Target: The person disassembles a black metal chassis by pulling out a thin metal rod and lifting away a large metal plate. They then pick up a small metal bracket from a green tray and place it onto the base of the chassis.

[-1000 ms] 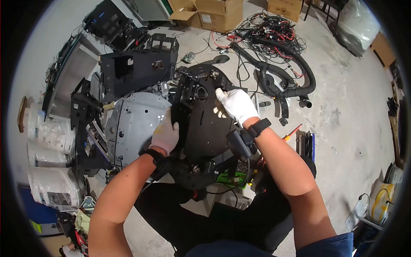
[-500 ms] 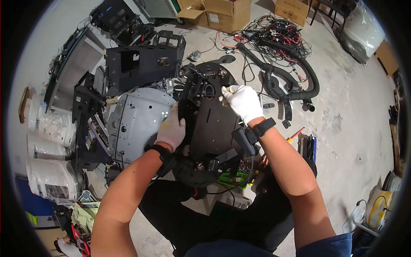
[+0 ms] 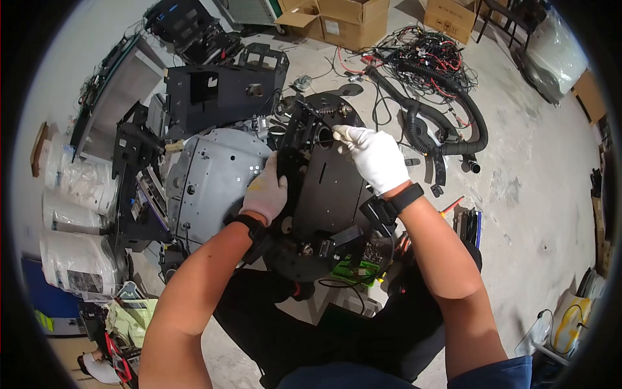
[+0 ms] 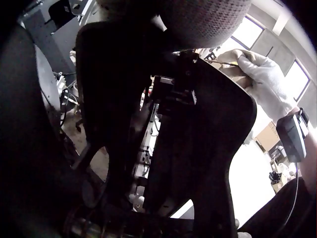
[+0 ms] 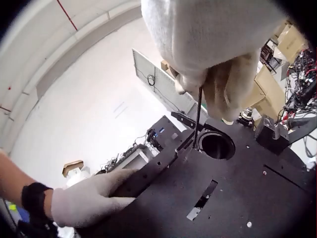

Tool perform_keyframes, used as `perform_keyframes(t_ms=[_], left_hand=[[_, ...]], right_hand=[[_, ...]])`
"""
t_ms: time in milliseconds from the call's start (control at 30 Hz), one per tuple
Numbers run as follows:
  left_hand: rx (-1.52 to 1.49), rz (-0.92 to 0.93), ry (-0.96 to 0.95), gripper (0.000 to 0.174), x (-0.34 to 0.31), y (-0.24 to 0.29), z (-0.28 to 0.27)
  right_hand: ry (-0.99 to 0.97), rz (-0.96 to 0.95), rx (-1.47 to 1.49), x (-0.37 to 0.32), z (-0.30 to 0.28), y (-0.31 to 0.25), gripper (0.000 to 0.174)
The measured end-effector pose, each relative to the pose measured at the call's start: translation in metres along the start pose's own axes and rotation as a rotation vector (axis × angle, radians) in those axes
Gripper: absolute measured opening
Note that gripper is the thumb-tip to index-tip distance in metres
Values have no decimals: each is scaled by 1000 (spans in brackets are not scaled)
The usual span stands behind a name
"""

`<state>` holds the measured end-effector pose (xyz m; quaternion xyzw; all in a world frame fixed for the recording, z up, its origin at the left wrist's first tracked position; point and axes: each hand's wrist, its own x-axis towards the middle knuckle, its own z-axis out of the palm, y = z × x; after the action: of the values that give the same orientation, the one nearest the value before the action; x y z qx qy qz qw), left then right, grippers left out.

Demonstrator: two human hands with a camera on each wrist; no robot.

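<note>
My gloved right hand (image 3: 376, 159) pinches a thin dark hex key (image 5: 198, 119) between thumb and fingers. In the right wrist view its lower end meets a black metal plate (image 5: 233, 183), right beside a round collared hole (image 5: 218, 145). My gloved left hand (image 3: 265, 189) grips the plate's raised left edge, the thumb on the near side and the fingers partly hidden behind the flange (image 5: 148, 173). The left wrist view shows the dark underside of the assembly (image 4: 198, 124), with the right hand (image 4: 265, 82) beyond its edge.
A grey metal panel (image 3: 217, 175) lies left of the black plate, with a black housing (image 3: 227, 97) behind it. Thick black corrugated hose (image 3: 466, 104) and a tangled wire heap (image 3: 427, 52) lie at the back right. A green tray (image 3: 356, 271) sits near my legs.
The head view has shifted, so the assembly appears further right. My right hand's fingers have drawn closer together around the hex key near the hole. The left hand keeps its hold on the plate edge.
</note>
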<state>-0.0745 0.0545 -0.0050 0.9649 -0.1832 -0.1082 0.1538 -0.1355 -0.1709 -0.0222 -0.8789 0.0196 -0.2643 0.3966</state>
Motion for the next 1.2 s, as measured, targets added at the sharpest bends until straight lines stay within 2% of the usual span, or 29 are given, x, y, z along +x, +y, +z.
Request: perform_keyframes(t_ms=[33,67,133,267,333,367,433,467,533,667,767,833,867,933,967,1033,1067,1100,1167,1200], left_hand=[[-1,-1,0,59,1,-2,2],[0,26,26,58,3,-6,6],[0,52,52,58,3,-8,7],[18,28,43,57,3,-5,6],[27,19,39,57,3,-5,6],[33,18,39,57,4,-6,7],[40,18,39,57,3,-2,3],[54,2,8,58,2,1,1],[67,-13,-23,58,1,3,-1],[46,10,20,58,4,-5,6],[44,15,39,59,3,-4,6],[52,5,29,59,3,-3,4],[49,-4,25,59,3,-3,4],[46,-11,24,59,3,-3,5],[47,-10,30,59,3,-4,6],[50,-5,36,59,3,-6,8],[35,15,53,59,3,-8,9],[20,35,70,59,3,-9,10],[18,33,66,59,4,-8,9],[15,27,62,58,3,-8,9]], right_hand=[[-40,90,233,0,1,1,19],[-41,91,233,0,1,1,19],[-182,298,320,3,-3,-6,22],[-300,439,251,8,-9,-18,31],[-260,637,671,6,-4,-15,39],[-259,637,672,5,-3,-12,39],[-243,684,911,6,-3,-9,45],[-241,684,913,6,-4,-9,45],[-227,787,1064,8,-12,-16,43],[-261,731,1173,6,1,7,38],[-243,745,1077,7,2,5,35],[-182,577,903,2,4,1,28],[-181,577,903,-1,5,2,28],[-140,149,454,-4,1,3,22],[-138,149,453,-6,-4,3,22],[-214,-127,-337,-4,-22,-8,22],[-254,-42,-378,-3,-21,-10,21],[-251,-41,-379,-3,-18,-7,21],[-96,25,-182,-7,-7,3,22],[-94,25,-183,-7,-7,6,22]])
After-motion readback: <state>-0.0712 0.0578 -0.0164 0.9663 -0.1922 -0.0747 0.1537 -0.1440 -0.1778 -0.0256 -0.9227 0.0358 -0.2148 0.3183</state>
